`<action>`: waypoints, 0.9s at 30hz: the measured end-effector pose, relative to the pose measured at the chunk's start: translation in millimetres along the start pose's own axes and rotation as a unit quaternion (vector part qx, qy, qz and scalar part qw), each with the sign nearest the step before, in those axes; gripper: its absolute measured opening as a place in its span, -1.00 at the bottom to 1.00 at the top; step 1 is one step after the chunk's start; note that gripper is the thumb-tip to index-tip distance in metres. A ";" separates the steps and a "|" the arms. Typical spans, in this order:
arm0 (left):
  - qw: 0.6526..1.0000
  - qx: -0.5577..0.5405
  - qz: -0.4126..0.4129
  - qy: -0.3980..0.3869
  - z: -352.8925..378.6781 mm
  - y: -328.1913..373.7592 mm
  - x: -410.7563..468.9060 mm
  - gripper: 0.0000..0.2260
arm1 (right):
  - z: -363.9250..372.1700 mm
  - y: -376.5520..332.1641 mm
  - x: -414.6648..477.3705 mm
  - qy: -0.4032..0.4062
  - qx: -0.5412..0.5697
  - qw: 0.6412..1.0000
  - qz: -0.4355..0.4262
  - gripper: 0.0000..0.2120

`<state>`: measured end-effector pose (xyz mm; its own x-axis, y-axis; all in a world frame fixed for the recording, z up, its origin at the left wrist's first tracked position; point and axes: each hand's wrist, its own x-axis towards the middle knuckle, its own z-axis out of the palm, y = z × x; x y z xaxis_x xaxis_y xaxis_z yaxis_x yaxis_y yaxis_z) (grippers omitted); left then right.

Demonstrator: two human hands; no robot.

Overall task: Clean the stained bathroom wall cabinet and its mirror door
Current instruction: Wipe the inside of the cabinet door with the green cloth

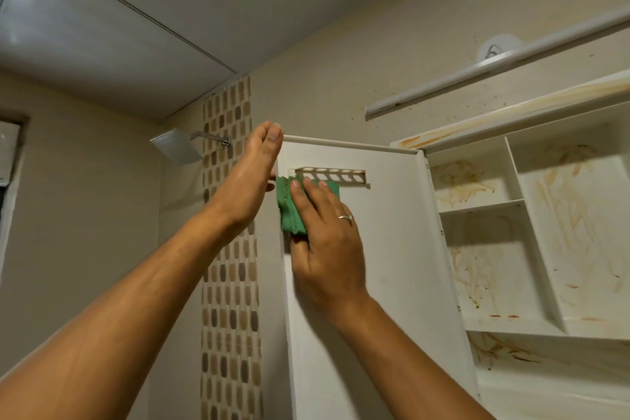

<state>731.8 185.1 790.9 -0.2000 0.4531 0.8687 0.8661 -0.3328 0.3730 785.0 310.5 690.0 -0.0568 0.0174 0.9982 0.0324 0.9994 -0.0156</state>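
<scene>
Though ruffled, green cloth (288,211) on smooth door (385,249)

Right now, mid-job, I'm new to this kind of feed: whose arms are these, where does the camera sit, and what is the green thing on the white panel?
No machine here: these are a person's two bare hands, filmed by one camera worn on the head, looking up. The white panel is the wall cabinet's open door, seen from its inner side. The left hand steadies the door's free edge with straight fingers. The right hand presses a green cloth flat against the door, just below a small slotted rack. To the right, the cabinet's shelves carry brown stains. A shower head hangs on the left.
</scene>
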 end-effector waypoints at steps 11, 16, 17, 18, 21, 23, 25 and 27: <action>1.000 0.006 -0.014 -0.003 4.1 5.7 -2.6 -0.13 | 6.8 -5.5 4.7 0.058 -0.021 0.998 0.034 -0.46; 1.000 -0.011 -0.002 0.012 12.6 -5.9 0.0 -0.10 | -3.2 6.4 -8.1 0.000 -0.030 0.999 -0.042 -0.41; 1.000 -0.014 -0.005 0.015 14.0 -7.4 -0.8 -0.06 | -2.1 8.9 -17.0 -0.015 -0.011 0.999 -0.045 -0.40; 1.000 -0.019 -0.002 0.021 16.2 -11.4 0.6 -0.04 | -1.0 13.8 -26.4 -0.028 0.002 0.998 -0.051 -0.39; 0.998 -0.025 0.012 0.052 23.4 -19.3 -1.2 -0.04 | -6.4 39.4 -28.6 -0.047 -0.032 0.988 -0.145 -0.37; 0.998 -0.025 0.017 0.055 26.0 -19.5 -3.3 -0.04 | -15.0 66.6 -15.9 -0.046 -0.070 0.978 -0.193 -0.39; 0.998 -0.020 0.033 0.055 30.7 -17.7 2.8 -0.05 | -29.9 108.9 -5.0 -0.020 -0.062 0.988 -0.138 -0.37; 0.995 -0.030 0.032 0.087 33.9 -15.2 9.5 0.08 | -48.6 153.2 1.8 0.004 -0.036 0.999 -0.013 -0.31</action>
<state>732.3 222.5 782.4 -0.2266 0.2815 0.9324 0.8519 -0.4067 0.3298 838.3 462.1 692.2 -0.0500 -0.0085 0.9987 0.1025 0.9946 0.0136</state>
